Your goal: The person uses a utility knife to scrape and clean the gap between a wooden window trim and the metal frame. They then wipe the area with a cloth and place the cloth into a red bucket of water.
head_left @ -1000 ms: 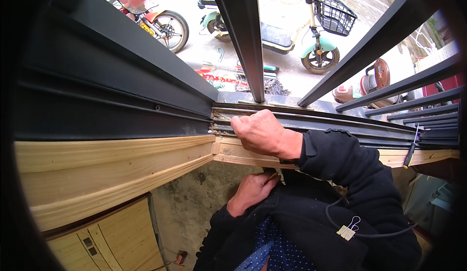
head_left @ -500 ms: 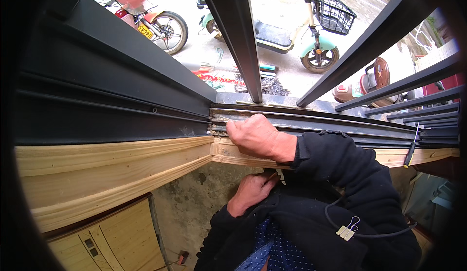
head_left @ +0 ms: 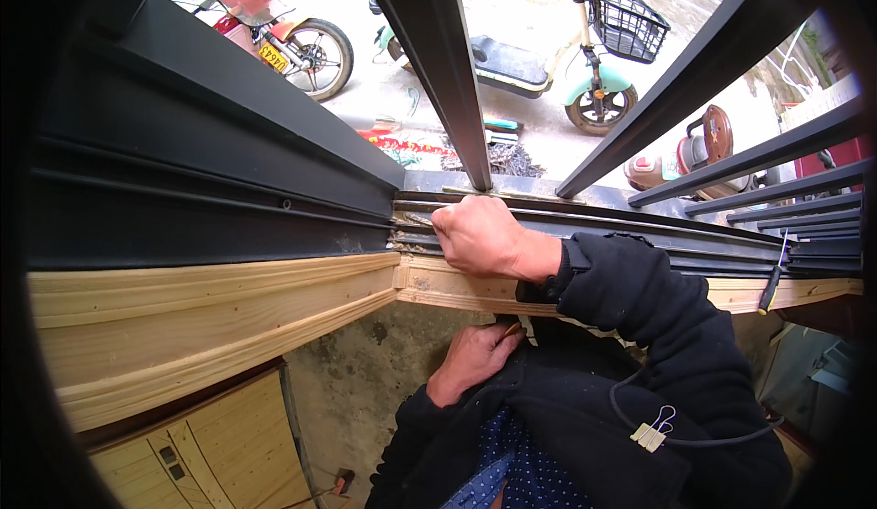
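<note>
My right hand is closed in a fist over the dark metal window track, near its left corner. A thin greyish tip shows beside its fingers, but what the fist holds is hidden. Bits of dirt lie in the track's corner. Below the wooden sill, close to my body, my left hand is closed round a small dark and yellow thing, mostly hidden by the fingers. A screwdriver with a black and yellow handle leans at the sill's right end.
Dark metal bars rise beyond the track. Outside stand a red motorcycle and a pale green scooter with a basket. A dark frame runs along the left. A binder clip hangs on a cable at my jacket.
My right hand has shifted slightly right and away from me along the track, and the greyish tip now shows. More of the yellow thing shows at my left fingers.
</note>
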Available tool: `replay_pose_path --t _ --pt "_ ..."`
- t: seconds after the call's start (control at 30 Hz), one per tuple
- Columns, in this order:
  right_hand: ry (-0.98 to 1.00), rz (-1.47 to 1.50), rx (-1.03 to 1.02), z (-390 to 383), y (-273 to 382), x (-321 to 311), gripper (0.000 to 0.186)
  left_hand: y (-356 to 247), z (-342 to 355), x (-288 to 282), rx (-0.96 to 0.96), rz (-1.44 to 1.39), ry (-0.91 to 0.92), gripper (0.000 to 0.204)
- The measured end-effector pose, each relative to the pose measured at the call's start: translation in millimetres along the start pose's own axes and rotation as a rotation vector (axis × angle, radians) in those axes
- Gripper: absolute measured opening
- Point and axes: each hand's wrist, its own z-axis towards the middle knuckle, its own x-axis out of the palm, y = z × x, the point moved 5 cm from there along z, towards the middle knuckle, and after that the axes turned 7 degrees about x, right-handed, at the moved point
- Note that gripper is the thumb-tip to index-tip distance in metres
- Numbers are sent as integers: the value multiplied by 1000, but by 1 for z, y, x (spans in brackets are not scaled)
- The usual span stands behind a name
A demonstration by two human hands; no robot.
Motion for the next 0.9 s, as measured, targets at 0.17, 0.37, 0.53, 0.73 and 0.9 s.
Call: replay_pose_path --t 0.17,0.37,0.53,0.73,0.9 --pt "97 262 65 12 -11 -6 22 -2 -1 -2 -38 35 33 19" --pt "284 554 313 15 -19 -5 25 -2 -1 -3 -51 41 43 19" --pt "275 541 322 14 -19 -6 27 -1 -1 -3 -31 50 25 21" --pt "254 572 350 7 -22 -6 28 0 -2 -4 -32 40 23 21" --pt "246 651 426 -2 -25 -14 27 0 0 -3 -20 58 39 20"
